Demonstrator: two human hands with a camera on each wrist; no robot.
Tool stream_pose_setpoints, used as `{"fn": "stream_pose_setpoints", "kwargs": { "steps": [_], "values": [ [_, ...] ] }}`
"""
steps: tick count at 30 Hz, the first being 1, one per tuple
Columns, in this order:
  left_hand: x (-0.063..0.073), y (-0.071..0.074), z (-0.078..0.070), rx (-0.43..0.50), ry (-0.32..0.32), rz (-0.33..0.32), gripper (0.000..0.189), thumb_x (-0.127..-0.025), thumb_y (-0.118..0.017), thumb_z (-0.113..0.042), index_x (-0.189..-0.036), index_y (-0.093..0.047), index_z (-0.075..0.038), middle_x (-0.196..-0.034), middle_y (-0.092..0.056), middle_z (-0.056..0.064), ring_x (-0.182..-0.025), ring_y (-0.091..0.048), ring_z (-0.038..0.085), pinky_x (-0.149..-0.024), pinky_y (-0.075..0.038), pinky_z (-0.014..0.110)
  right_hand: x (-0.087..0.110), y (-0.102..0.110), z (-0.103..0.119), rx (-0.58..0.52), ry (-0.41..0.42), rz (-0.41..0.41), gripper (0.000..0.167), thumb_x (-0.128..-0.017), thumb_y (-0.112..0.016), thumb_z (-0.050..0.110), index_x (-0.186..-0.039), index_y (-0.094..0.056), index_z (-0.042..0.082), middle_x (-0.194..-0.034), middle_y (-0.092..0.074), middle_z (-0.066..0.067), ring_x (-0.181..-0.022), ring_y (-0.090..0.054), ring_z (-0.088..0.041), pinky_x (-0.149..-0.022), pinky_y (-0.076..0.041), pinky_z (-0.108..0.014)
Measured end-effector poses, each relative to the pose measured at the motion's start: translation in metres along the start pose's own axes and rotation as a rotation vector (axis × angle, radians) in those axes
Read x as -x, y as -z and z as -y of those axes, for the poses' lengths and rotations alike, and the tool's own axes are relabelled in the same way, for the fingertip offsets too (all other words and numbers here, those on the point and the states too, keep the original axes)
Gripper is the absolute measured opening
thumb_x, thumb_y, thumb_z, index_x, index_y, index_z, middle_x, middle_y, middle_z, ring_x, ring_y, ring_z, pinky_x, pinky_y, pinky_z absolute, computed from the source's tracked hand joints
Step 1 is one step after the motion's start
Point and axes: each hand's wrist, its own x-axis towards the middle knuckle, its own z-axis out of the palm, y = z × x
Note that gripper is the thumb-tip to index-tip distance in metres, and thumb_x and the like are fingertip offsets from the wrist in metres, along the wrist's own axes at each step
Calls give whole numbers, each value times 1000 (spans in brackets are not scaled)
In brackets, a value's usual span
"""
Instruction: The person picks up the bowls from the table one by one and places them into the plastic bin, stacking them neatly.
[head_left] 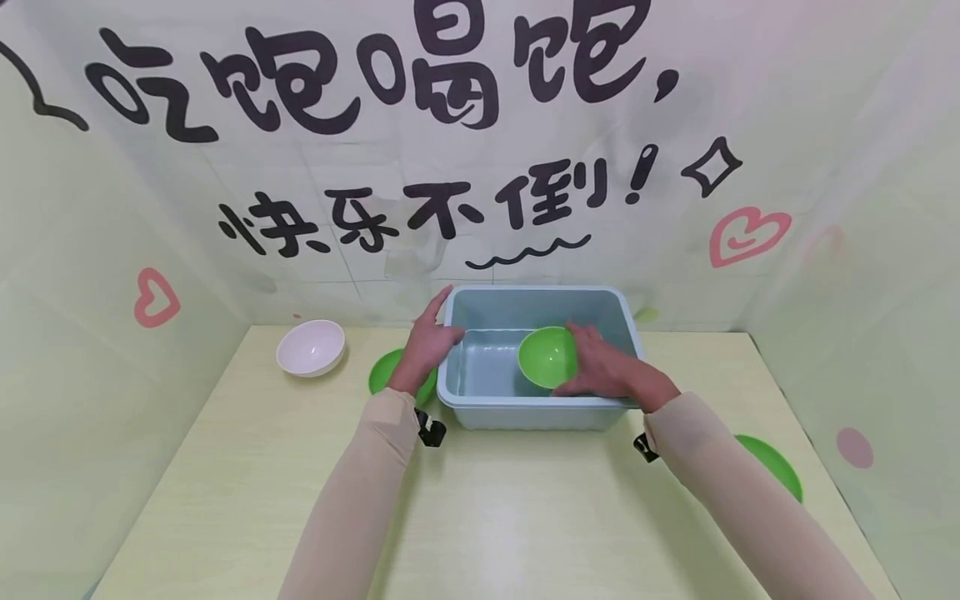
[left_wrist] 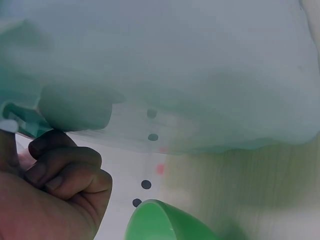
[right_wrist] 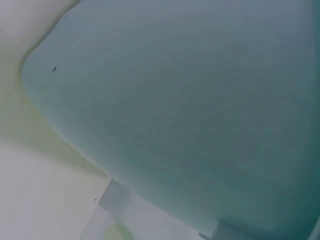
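Observation:
A light blue rectangular basin [head_left: 525, 418] stands toward the back of the table. My left hand [head_left: 429, 343] grips its left rim, thumb over the inner side; in the left wrist view, curled fingers [left_wrist: 75, 172] show under the edge. My right hand [head_left: 603, 365] reaches over the front right rim and holds a green bowl [head_left: 546, 357] by its right side, inside the basin. The bowl's opening faces up and toward me. Only the basin's outer wall [right_wrist: 175, 115] fills most of the right wrist view, so the right hand is hidden there.
A second green bowl [head_left: 384, 372] sits left of the basin, partly behind my left wrist. Farther left rests a pale pink bowl [head_left: 310, 348]. Another green dish [head_left: 776, 467] lies at the right, partly covered by my right sleeve. Printed sheets [head_left: 360, 167] wall in the table.

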Motion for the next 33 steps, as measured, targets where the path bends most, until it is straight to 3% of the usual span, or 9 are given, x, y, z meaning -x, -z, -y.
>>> {"fn": "stream_pose_setpoints", "kwargs": {
  "steps": [10, 19, 33],
  "values": [
    [1, -2, 0, 33, -7, 10, 90, -84, -56, -9, -161, -24, -44, -154, -49, 10, -106, -59, 28, -79, -50, 35, -8, -9, -11, -14, -21, 70, 111, -76, -85, 32, -152, -21, -16, -145, -38, -39, -135, -43, -51, -114, -39, -61],
    [-2, 0, 3, 38, -9, 9, 90, -84, -55, -9, -160, -24, -45, -156, -48, 9, -108, -59, 28, -80, -50, 36, -11, -10, -7, -12, -77, 150, 110, -79, -84, 34, -153, -18, -13, -149, -34, -39, -136, -44, -51, -116, -38, -60],
    [-3, 0, 3, 49, -7, 12, 90, -83, -56, -9, -160, -24, -44, -152, -52, 11, -108, -60, 28, -80, -51, 36, -9, -11, -9, -17, -49, 179, 101, -82, -78, 28, -152, -18, -14, -148, -35, -38, -138, -41, -51, -118, -35, -60]
  ]
}}
